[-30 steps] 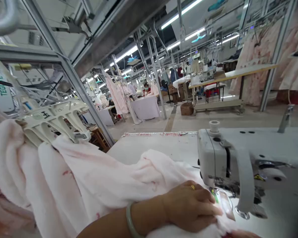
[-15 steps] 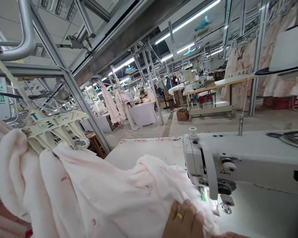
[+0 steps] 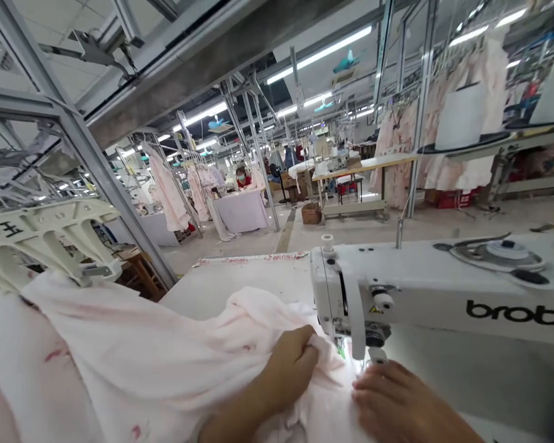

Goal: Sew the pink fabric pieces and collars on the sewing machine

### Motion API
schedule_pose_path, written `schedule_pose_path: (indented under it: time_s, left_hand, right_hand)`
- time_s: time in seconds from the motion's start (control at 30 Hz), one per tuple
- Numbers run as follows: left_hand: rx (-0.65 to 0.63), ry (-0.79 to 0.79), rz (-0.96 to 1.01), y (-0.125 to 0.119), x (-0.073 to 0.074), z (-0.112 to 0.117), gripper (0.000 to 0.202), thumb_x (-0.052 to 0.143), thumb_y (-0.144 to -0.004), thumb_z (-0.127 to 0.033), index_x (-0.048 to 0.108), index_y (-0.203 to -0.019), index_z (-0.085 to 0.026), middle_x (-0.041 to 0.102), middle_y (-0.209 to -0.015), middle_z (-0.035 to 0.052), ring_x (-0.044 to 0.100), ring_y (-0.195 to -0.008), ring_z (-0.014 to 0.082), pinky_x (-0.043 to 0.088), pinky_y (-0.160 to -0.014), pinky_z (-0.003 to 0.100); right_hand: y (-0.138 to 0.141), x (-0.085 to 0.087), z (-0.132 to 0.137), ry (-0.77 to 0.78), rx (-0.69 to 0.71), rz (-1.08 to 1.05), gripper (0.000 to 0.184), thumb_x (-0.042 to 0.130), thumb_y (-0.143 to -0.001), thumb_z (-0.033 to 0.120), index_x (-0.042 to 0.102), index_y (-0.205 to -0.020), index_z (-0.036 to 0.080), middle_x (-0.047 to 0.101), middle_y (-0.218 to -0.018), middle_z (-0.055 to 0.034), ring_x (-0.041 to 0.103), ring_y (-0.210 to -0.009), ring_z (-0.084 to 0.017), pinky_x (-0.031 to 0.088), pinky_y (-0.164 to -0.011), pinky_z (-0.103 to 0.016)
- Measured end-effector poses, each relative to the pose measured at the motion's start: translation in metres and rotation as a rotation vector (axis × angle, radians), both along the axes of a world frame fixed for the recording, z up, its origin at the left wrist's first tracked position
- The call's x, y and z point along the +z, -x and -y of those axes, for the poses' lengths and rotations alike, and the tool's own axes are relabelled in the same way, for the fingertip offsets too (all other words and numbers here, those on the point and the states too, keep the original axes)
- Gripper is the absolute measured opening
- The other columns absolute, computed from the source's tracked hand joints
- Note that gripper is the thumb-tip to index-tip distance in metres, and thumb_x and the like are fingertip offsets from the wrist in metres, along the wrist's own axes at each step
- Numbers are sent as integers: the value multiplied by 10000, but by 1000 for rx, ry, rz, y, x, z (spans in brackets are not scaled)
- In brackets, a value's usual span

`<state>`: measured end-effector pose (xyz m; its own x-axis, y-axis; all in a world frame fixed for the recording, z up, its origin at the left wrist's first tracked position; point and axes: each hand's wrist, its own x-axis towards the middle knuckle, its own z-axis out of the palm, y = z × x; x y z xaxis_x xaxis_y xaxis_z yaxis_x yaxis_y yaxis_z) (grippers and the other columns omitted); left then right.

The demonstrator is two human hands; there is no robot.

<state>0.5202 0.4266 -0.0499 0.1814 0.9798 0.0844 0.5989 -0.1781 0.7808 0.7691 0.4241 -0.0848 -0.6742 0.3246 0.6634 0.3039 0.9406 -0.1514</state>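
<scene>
1. Well, the left hand (image 3: 289, 363) clenches a fold of pink cloth (image 3: 166, 351), keeping it bunched.
2. The right hand (image 3: 397, 400) lies spread, fingers pressing that cloth flat just below the sewing machine (image 3: 425, 283), pinning it there.

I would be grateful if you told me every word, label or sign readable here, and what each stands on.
"broth", cut off by the picture's edge, on the sewing machine
A black character, perhaps "玉", on the plastic clamp
Red printing on the table-edge strip: too small to read
Yellow warning triangle: no readable words
</scene>
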Motion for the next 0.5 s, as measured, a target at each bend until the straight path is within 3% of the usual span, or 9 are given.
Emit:
schedule_pose_path:
  time_s: [0.2,0.37,0.43,0.5]
  left_hand:
    - [-18,54,-207,5,19,8,352,814,-874,-434,525,-836,-236,643,-861,-13,583,-821,205,418,-749,315]
    - [-4,2,-318,5,15,10,115,721,-912,-193,647,-994,-225,769,-983,28,694,-914,245,524,-827,346]
    - [-36,-67,-355,4,12,11,204,693,-900,-143,698,-1090,-220,808,-1083,55,724,-1017,274,563,-929,392]
    - [-89,-148,-392,2,10,13,175,675,-903,-127,724,-1050,-208,810,-1116,83,726,-1079,291,565,-1014,433]
  right_hand:
    - [-6,3,1,255,-123,-14,332,500,-1197,374,783,-1051,280,858,-1023,-13,827,-938,-239,613,-1021,-461]
    - [-4,-1,3,302,-151,-1,332,543,-1181,444,821,-1106,278,865,-1039,-35,827,-945,-268,655,-952,-488]
    - [-2,-2,4,313,-155,32,339,545,-1183,456,826,-1221,270,870,-1129,-61,829,-1001,-279,676,-906,-476]
    - [0,-5,5,273,-131,67,368,538,-1187,450,798,-1370,263,862,-1237,-85,828,-1094,-294,686,-905,-478]
